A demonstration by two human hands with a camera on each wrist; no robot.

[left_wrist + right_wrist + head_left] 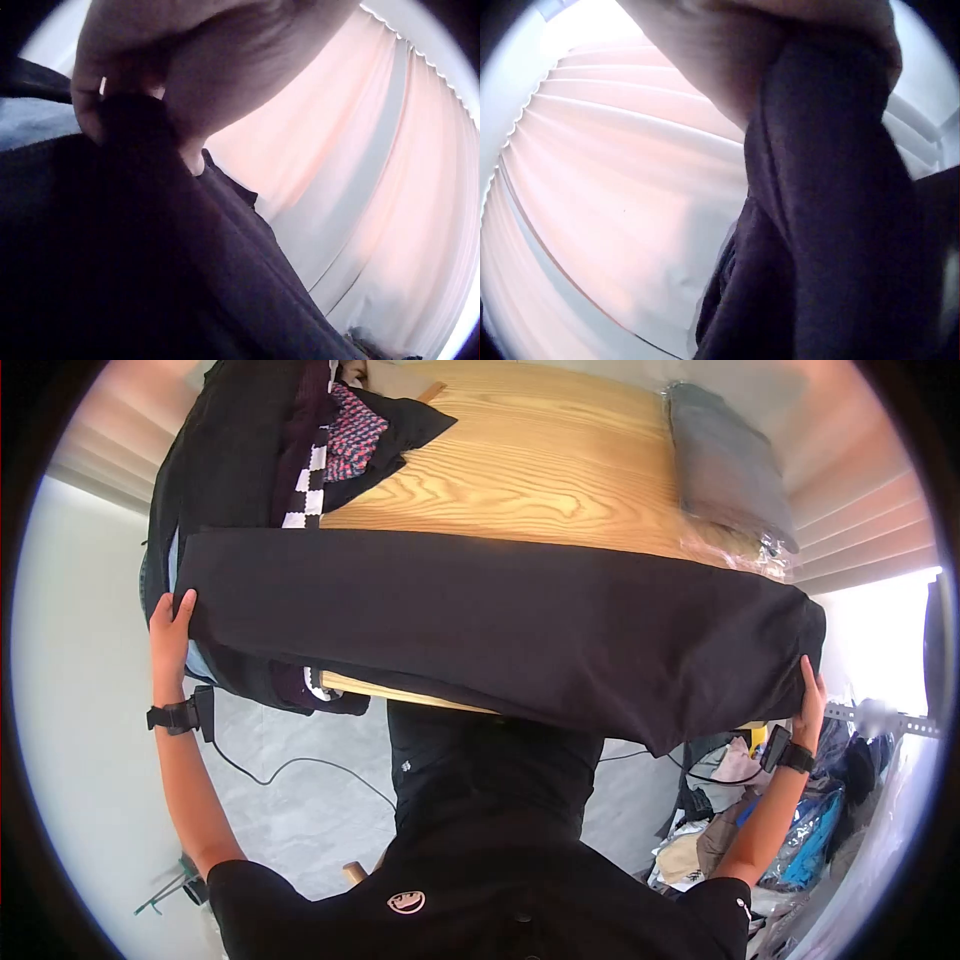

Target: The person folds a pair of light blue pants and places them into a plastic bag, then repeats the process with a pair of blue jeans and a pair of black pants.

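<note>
A pair of black trousers (480, 620), folded lengthwise into a long strip, stretches across the front of the wooden table in the head view. At its narrow left end my left hand (172, 630) pinches the cloth; the left wrist view shows thumb and fingers (88, 112) on either side of the dark edge. My right hand (812, 705) holds the wider right end, where a pointed corner of cloth droops below the table edge. In the right wrist view a thick dark fold (825, 150) runs up into the right hand's grip, its fingertips mostly hidden.
Dark clothes (230, 460) with a checkered strip are heaped at the table's left, beside a pink-and-blue patterned cloth (355, 435). A grey garment in clear plastic (725, 460) lies at the back right of the wooden table (540, 450). Bagged clothes (800, 830) are piled lower right.
</note>
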